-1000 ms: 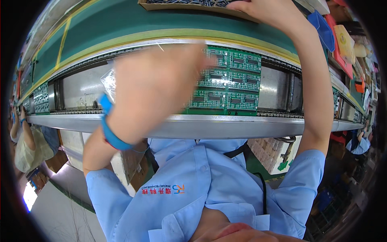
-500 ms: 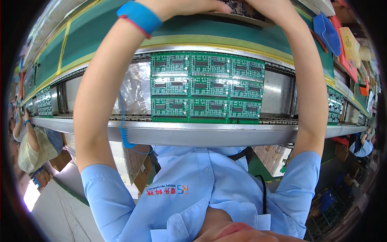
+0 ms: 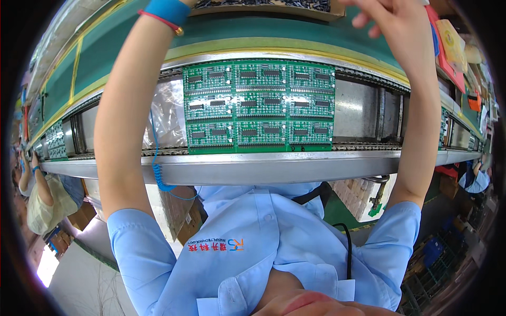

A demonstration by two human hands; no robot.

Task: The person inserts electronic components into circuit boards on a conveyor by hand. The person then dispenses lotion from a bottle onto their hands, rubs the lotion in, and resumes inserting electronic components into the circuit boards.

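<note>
A green circuit board panel (image 3: pixel 260 108), made up of several joined boards with black chips, lies flat across the conveyor rails in front of me. Beyond it, at the upper edge, is a shallow cardboard box (image 3: pixel 337 9) of small dark parts. My right hand (image 3: pixel 390 18) is just right of this box, fingers loosely bent and apart, with nothing visible in them. My left forearm reaches up past the panel's left side. Its wrist wears a blue band (image 3: pixel 167 13) and a thin red bracelet (image 3: pixel 158 18); the left hand itself is cut off by the upper edge.
A blue coiled cord (image 3: pixel 161 179) hangs over the front metal rail (image 3: pixel 253 168). Clear plastic film (image 3: pixel 168 116) lies left of the panel. Red and yellow bins (image 3: pixel 452 45) stand far right. Other panels (image 3: pixel 57 139) sit along the line, and a co-worker (image 3: pixel 47 195) is at far left.
My right hand has come out of the box and moved right. My left hand has moved left and out of sight. The panel appears slightly farther left and higher in view.
</note>
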